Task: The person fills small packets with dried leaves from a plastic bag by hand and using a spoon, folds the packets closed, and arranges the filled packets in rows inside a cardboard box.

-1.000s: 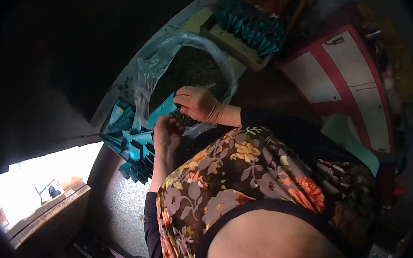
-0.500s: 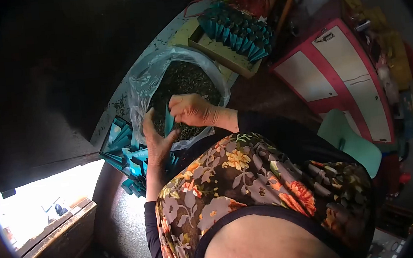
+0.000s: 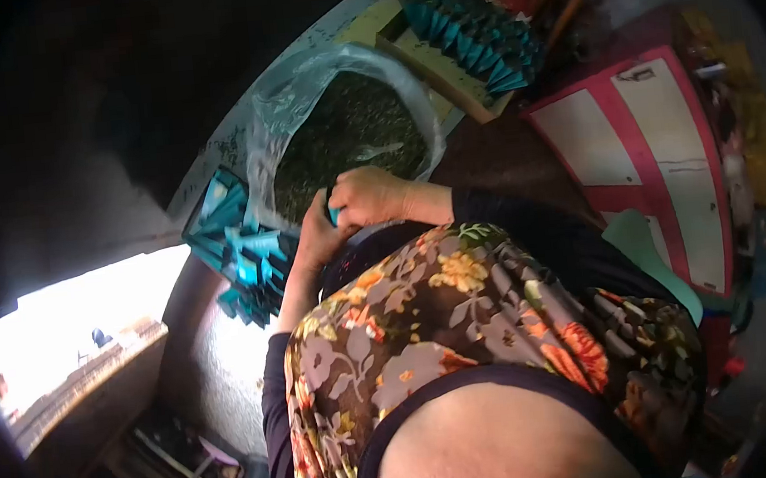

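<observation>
Both my hands meet at the near rim of a clear plastic bag of dark, dried, leaf-like bits. A small teal paper packet is pinched between them, mostly hidden by the fingers. My left hand grips it from the left, closed. From the right, my right hand closes on its upper part. A pale scoop-like utensil lies on the leaf bits. Left of the bag, several teal packets are heaped, some folded open.
Beyond the bag a shallow cardboard box holds rows of teal packets. A pink and white cabinet stands at right, with a mint-green chair back near it. A wooden ledge juts in at lower left.
My hands have drawn together and closed around the packet, which showed as an upright strip before. They now sit nearer the bag's near rim. The whole view has shifted slightly.
</observation>
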Demonstrator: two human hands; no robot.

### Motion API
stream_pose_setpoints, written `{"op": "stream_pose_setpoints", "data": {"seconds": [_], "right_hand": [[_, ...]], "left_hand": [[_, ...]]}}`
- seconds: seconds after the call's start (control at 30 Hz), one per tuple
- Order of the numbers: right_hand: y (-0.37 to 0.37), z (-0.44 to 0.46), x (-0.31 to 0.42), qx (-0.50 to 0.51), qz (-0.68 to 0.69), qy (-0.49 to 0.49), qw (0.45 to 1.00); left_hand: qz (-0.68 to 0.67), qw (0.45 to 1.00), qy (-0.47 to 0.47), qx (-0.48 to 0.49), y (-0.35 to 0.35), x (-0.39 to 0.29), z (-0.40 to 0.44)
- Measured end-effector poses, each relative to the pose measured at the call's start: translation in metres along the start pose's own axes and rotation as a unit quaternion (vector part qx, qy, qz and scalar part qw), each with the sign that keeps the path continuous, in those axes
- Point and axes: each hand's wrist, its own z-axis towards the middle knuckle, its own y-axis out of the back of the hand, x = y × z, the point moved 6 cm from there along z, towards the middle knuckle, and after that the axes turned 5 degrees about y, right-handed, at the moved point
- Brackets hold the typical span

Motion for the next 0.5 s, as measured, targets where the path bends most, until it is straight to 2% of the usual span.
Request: {"op": "stream_pose_setpoints", "data": {"seconds": [0.03, 0.07, 0.13, 0.17, 0.23, 0.27, 0.3, 0.37, 0.43, 0.5], "right_hand": [[0.002, -0.001, 0.001, -0.039, 0.002, 0.022, 0.999], [0.006, -0.001, 0.000, -0.091, 0.026, 0.037, 0.995], [0.018, -0.004, -0.008, -0.126, 0.041, 0.003, 0.991], [0.021, -0.006, -0.013, -0.128, 0.114, -0.019, 0.985], [0.014, -0.008, -0.021, -0.050, 0.204, -0.023, 0.977], [0.014, -0.006, -0.020, -0.032, 0.168, 0.024, 0.985], [0.018, -0.004, -0.017, -0.028, 0.173, 0.028, 0.984], [0.010, -0.005, -0.022, 0.125, 0.144, -0.108, 0.976], [0.006, -0.002, -0.021, 0.125, 0.130, -0.094, 0.979], [0.004, 0.002, -0.024, 0.096, 0.054, -0.027, 0.994]], "left_hand": [[-0.015, 1.000, -0.005, 0.002, 0.002, -0.002, -0.003], [-0.029, 0.998, 0.045, 0.038, 0.002, 0.002, -0.006], [-0.104, 0.991, 0.068, 0.039, 0.002, 0.010, -0.011], [-0.089, 0.994, 0.059, 0.031, 0.005, 0.011, -0.013], [-0.071, 0.995, 0.074, 0.023, 0.007, 0.017, -0.014], [-0.053, 0.995, 0.081, 0.020, 0.008, 0.019, -0.014], [-0.052, 0.996, 0.077, 0.011, 0.010, 0.014, -0.014], [-0.060, 0.994, 0.092, 0.019, 0.010, 0.009, -0.015], [-0.054, 0.994, 0.088, 0.027, 0.005, 0.010, -0.013], [-0.080, 0.992, 0.092, 0.022, 0.003, 0.013, -0.016]]}}
